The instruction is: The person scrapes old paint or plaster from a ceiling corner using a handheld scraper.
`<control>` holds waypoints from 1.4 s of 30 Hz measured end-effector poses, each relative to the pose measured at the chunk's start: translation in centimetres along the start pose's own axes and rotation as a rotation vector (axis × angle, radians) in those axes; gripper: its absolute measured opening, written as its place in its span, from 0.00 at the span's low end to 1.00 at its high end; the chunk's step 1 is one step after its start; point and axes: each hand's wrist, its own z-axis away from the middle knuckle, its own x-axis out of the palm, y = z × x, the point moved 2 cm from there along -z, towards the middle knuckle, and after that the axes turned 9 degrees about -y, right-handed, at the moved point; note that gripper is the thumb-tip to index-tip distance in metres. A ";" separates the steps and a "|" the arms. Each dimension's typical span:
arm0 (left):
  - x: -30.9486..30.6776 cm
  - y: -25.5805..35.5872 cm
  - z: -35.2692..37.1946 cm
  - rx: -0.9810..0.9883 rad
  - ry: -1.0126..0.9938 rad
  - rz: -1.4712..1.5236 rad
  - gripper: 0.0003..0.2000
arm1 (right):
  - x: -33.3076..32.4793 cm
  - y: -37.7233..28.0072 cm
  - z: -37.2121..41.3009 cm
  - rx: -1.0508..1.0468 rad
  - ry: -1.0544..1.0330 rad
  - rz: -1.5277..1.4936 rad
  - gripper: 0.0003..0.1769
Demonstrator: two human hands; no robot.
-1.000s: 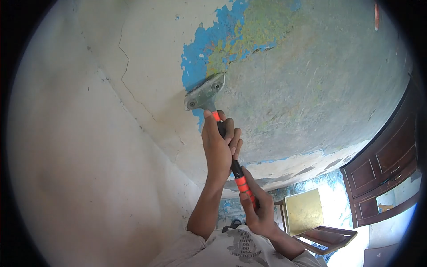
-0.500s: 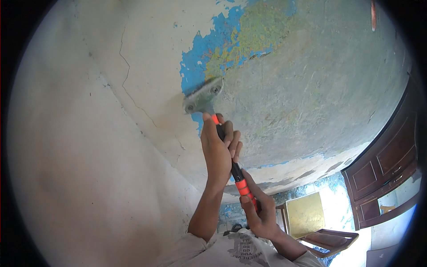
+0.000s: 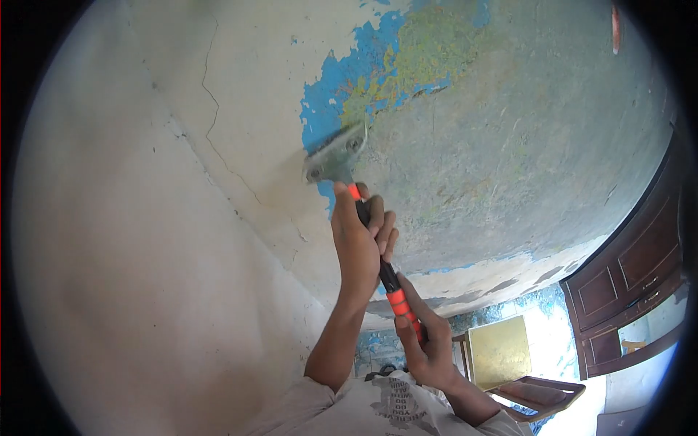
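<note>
A long-handled wall scraper (image 3: 337,154) lies with its wide metal head against the wall, over the lower end of a patch of bare blue paint (image 3: 320,120). The head is somewhat blurred. My left hand (image 3: 360,232) is closed around the upper black part of the handle, just below the head, with the thumb along it. Lower down, my right hand (image 3: 430,352) grips the red-banded end of the handle. The wall (image 3: 494,152) shows grey-green plaster to the right of the blade and cream paint (image 3: 254,94) to the left.
A thin crack runs down the cream paint, left of the scraper. Below right stand a chair (image 3: 542,396) with a wooden frame and a yellowish panel (image 3: 499,352). A dark wooden cabinet (image 3: 618,280) stands at the far right. Wall corner lies to the left.
The view has shifted slightly, so the wall sits a little further right. Both hands keep the same grip, and the scraper head stays at nearly the same spot on the blue patch.
</note>
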 end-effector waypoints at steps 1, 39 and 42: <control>0.0 -0.3 0.1 -0.013 0.011 0.007 0.22 | 0.0 0.4 0.5 0.023 -0.007 0.009 0.32; -0.4 0.0 0.4 -0.005 -0.009 0.050 0.22 | 0.9 -0.6 0.6 0.008 -0.003 -0.048 0.32; -0.3 0.0 0.0 0.011 -0.002 0.068 0.21 | 0.2 -0.4 0.5 0.022 -0.024 0.008 0.32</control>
